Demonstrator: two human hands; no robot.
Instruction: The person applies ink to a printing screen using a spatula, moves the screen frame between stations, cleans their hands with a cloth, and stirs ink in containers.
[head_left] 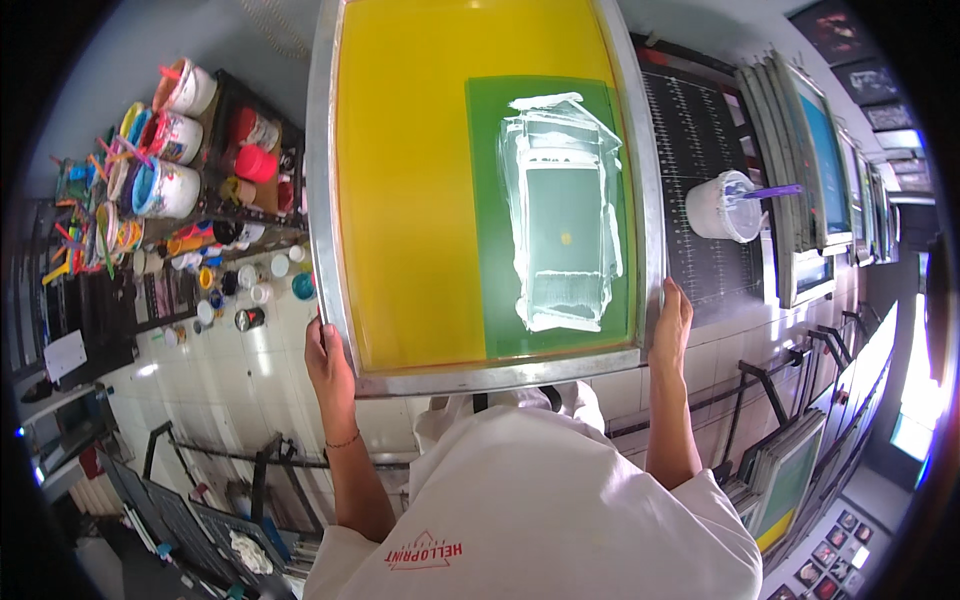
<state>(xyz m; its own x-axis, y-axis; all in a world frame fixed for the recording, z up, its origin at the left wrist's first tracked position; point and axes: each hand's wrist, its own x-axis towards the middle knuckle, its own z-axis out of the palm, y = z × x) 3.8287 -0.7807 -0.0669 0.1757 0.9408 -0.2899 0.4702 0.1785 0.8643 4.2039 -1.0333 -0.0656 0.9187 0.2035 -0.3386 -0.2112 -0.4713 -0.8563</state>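
Note:
A large screen-printing frame (pixel 500 381) with a metal rim is held before my body. Its mesh (pixel 410 200) is yellow, with a green rectangle (pixel 488 200) on the right side. White ink (pixel 522 300) is smeared in a rough upright block over the green. My left hand (pixel 330 358) grips the frame's left edge near its lower corner, thumb uppermost. On the opposite edge, my right hand (pixel 671 325) holds the frame near the other lower corner. The fingers of both hands are partly hidden by the rim.
At right, a white tub (pixel 712 207) with a purple spatula (pixel 775 191) stands on a dark ruled board (pixel 700 120). More frames (pixel 800 150) lean beyond it. Paint buckets (pixel 165 188) crowd a left shelf, with small jars (pixel 262 293) nearby. Black metal racks (pixel 270 465) stand on both sides.

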